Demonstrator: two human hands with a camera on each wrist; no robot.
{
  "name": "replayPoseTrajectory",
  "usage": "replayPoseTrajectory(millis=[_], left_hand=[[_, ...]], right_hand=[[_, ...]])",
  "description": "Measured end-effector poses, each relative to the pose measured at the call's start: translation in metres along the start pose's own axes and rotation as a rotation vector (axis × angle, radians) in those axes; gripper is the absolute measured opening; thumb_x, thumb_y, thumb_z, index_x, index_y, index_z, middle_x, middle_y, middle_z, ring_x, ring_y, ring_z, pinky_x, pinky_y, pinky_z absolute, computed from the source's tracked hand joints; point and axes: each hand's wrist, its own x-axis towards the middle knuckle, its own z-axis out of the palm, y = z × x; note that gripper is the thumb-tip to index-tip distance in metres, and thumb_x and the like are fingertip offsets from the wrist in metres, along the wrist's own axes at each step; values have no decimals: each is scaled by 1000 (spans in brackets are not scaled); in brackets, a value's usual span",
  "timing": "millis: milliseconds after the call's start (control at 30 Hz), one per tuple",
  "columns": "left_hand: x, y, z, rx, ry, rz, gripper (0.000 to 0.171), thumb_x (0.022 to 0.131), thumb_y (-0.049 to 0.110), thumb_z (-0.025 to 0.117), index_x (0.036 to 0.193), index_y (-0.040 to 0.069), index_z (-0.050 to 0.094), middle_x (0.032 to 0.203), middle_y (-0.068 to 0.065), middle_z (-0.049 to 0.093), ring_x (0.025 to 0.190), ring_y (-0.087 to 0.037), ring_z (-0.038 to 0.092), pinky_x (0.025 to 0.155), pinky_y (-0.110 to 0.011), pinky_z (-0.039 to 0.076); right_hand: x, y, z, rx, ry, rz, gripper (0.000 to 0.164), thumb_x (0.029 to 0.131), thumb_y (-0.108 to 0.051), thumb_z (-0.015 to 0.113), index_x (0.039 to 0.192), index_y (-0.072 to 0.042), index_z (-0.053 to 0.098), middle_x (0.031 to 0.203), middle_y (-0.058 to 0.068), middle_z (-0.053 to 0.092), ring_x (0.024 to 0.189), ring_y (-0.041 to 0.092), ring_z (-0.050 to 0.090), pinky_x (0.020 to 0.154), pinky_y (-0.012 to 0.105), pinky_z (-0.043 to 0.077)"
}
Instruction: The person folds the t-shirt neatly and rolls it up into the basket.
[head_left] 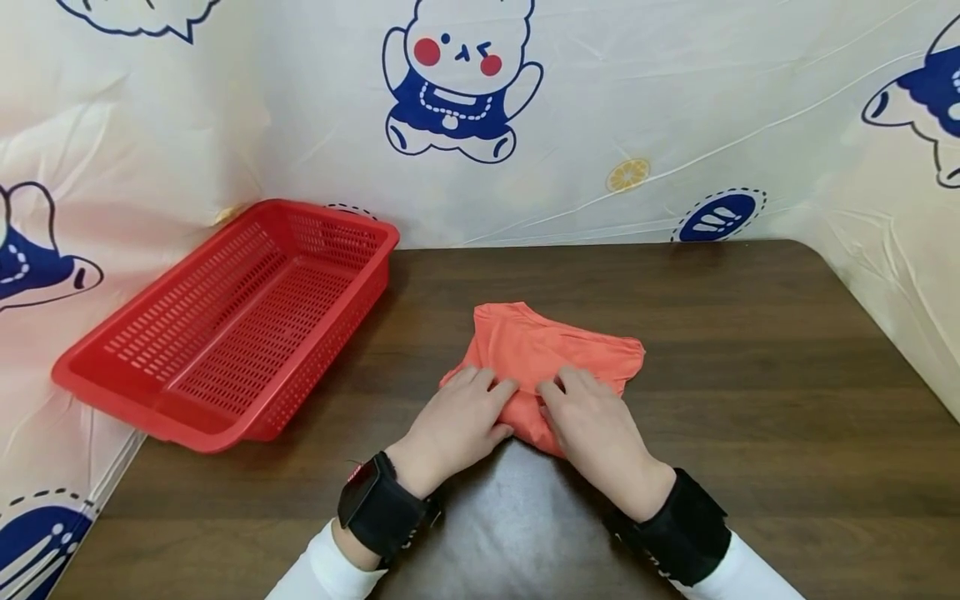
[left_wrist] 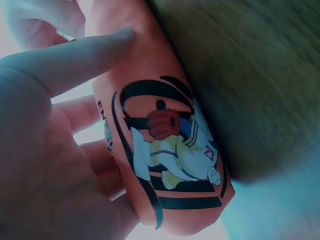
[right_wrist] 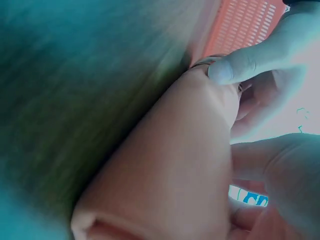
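Observation:
A coral T-shirt (head_left: 555, 342), bunched into a folded bundle, lies on the table in front of me. My left hand (head_left: 457, 421) grips its near left edge; in the left wrist view the thumb lies along the near face and the fingers pass behind the cloth. That face carries a baseball-player print (left_wrist: 172, 147). At the near right part, my right hand (head_left: 596, 433) holds the cloth with bent fingers, and its thumb is mostly hidden. In the right wrist view the fabric (right_wrist: 170, 150) looks rolled, with an open fold at its lower end.
To the left stands a red perforated plastic basket (head_left: 277, 408), its inside showing no contents. The brown wooden table (head_left: 772, 375) extends to the right. A white sheet with blue cartoon figures (head_left: 315, 92) hangs behind and at both sides. Black bands (head_left: 686, 529) wrap both wrists.

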Motion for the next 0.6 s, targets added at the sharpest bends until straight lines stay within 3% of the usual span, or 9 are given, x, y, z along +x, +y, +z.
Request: replayPoseTrajectory(millis=[167, 300, 400, 600], left_hand=[[1, -1, 0, -23, -20, -32, 42, 84, 38, 64, 116, 12, 54, 94, -4, 57, 89, -21, 52, 84, -34, 44], [2, -3, 1, -43, -46, -72, 44, 86, 45, 58, 118, 14, 53, 98, -3, 60, 90, -20, 56, 84, -35, 45], [3, -5, 2, -94, -82, -109, 46, 88, 48, 53, 121, 15, 53, 103, -1, 62, 92, -19, 58, 84, -36, 46], [3, -7, 2, -195, -123, -160, 43, 92, 50, 44, 119, 17, 53, 101, 1, 64, 88, -15, 61, 75, -36, 50]], right_hand=[[1, -1, -2, -21, 41, -20, 9, 83, -16, 63, 83, -10, 56, 74, 3, 46, 68, 21, 46, 59, 29, 36], [0, 0, -2, -38, -9, -24, 25, 85, -36, 62, 92, -12, 59, 80, 3, 50, 76, 22, 50, 63, 33, 42], [-1, 0, -3, -50, -62, -32, 40, 81, -46, 65, 103, -13, 60, 88, 3, 54, 84, 23, 53, 69, 37, 46], [-1, 2, -2, -31, -65, -54, 38, 79, -37, 70, 107, -13, 60, 93, 2, 61, 91, 22, 58, 80, 39, 46]])
